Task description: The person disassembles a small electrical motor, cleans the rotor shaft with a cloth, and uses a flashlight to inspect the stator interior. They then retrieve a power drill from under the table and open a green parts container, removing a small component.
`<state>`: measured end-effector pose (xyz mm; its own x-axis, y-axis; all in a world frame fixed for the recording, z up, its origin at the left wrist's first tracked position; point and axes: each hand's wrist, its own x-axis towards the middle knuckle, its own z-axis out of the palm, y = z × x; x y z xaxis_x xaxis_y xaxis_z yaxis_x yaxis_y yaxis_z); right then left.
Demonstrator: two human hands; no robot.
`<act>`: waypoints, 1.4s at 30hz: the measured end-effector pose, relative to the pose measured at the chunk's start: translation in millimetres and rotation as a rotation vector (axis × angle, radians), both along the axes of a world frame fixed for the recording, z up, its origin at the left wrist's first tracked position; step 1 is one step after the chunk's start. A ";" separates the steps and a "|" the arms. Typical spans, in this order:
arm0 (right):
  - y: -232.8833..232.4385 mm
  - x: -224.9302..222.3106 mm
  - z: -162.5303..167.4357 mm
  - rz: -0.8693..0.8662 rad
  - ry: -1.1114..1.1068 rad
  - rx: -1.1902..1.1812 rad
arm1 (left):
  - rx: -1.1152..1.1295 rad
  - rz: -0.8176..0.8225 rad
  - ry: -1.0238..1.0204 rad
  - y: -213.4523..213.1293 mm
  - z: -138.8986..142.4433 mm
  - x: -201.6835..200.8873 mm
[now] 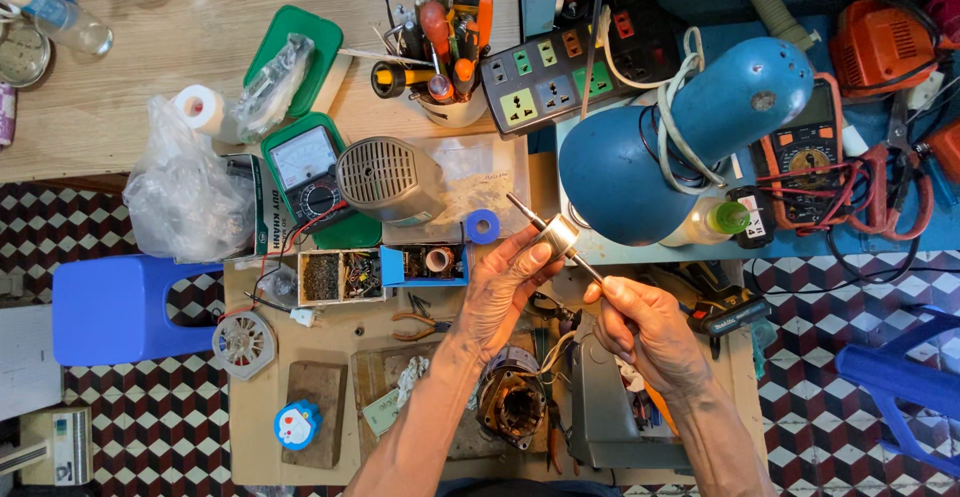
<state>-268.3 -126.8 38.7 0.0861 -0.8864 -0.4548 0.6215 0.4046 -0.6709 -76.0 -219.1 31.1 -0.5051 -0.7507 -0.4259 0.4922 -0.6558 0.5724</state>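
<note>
Over the workbench, both of my hands hold a small motor rotor (556,236), a silvery cylinder on a thin steel shaft. My left hand (503,287) pinches the cylinder between thumb and fingers. My right hand (640,322) grips the lower end of the shaft. The upper shaft end points up-left toward a roll of blue tape (482,226). Just beyond the rotor hangs the blue desk lamp's shade (668,139). Below my wrists sits a motor stator with copper windings (512,406).
A green analogue meter (308,169), a grey heat gun (388,177), a power strip (560,72), a cup of screwdrivers (447,52), an orange multimeter (810,147), parts boxes (342,276), pliers (418,329) and a blue stool (115,307) surround the small wooden board (262,387).
</note>
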 end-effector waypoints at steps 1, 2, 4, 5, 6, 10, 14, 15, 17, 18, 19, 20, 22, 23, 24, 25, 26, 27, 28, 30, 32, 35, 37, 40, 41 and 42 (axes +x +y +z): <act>-0.3 0.3 -0.5 0.004 -0.002 -0.002 | -0.001 0.000 -0.001 -0.1 0.2 0.5; -0.3 0.7 -1.0 0.002 -0.014 -0.003 | -0.006 0.002 -0.011 -0.1 0.3 0.8; -0.5 1.3 -2.4 -0.001 -0.037 -0.005 | -0.014 0.004 -0.032 0.0 0.1 0.8; -0.4 1.6 -3.1 -0.005 -0.052 -0.003 | -0.014 0.007 -0.052 0.1 -0.2 0.5; -0.4 2.1 -3.8 -0.008 -0.068 -0.001 | -0.014 0.010 -0.071 0.0 -0.5 0.0; -0.5 5.4 -6.8 -0.019 -0.116 0.013 | -0.038 0.032 -0.158 -0.1 -1.2 -1.4; 0.3 8.1 -7.8 -0.024 -0.125 0.007 | -0.039 0.027 -0.270 0.7 -0.1 -0.6; 0.5 8.4 -7.9 -0.022 -0.128 0.011 | -0.041 0.029 -0.268 0.8 0.2 -0.5; 1.0 9.0 -7.8 -0.020 -0.127 0.016 | -0.040 0.029 -0.275 1.3 0.8 0.0; 1.1 9.1 -7.7 -0.019 -0.121 0.016 | -0.037 0.028 -0.281 1.5 1.0 0.2; 1.3 9.2 -7.6 -0.019 -0.115 0.015 | -0.036 0.026 -0.287 1.6 1.1 0.2; 1.6 9.2 -7.5 -0.015 -0.112 0.010 | -0.030 0.026 -0.276 1.8 1.2 0.5; 2.2 9.5 -7.1 -0.006 -0.106 -0.002 | -0.020 0.029 -0.255 2.2 1.2 1.3; 2.7 9.7 -7.0 -0.004 -0.089 0.002 | -0.017 0.035 -0.236 2.5 1.2 1.5; 3.2 9.8 -6.7 -0.002 -0.072 0.006 | -0.014 0.041 -0.217 2.7 1.1 1.6; 3.8 10.2 -6.5 0.000 -0.056 0.010 | -0.010 0.046 -0.198 3.2 1.1 1.9; 4.2 10.6 -6.3 -0.001 -0.056 0.011 | -0.015 0.048 -0.191 3.7 1.1 2.3; 4.5 10.9 -6.1 -0.001 -0.057 0.011 | -0.020 0.050 -0.184 4.2 1.2 2.5; 4.8 11.3 -6.0 -0.002 -0.059 0.011 | -0.026 0.052 -0.177 4.6 1.2 2.9; 5.0 11.9 -5.7 -0.001 -0.065 0.003 | -0.027 0.057 -0.156 5.0 1.1 3.1; 5.2 12.2 -5.0 -0.001 -0.055 0.007 | -0.031 0.052 -0.155 5.5 1.2 3.3; 5.0 12.6 -3.8 0.002 -0.017 0.027 | -0.041 0.035 -0.171 5.7 1.4 4.8; 4.9 12.8 -3.0 0.010 0.013 0.041 | -0.045 0.023 -0.160 5.8 1.4 6.3; 5.3 13.4 -2.4 0.013 0.071 0.075 | -0.063 -0.009 -0.182 5.4 1.2 8.7; 5.2 13.5 -2.4 0.015 0.070 0.066 | -0.067 -0.017 -0.200 5.3 1.2 9.3; 5.4 13.7 -2.5 0.014 0.068 0.057 | -0.071 -0.028 -0.219 5.5 1.1 9.7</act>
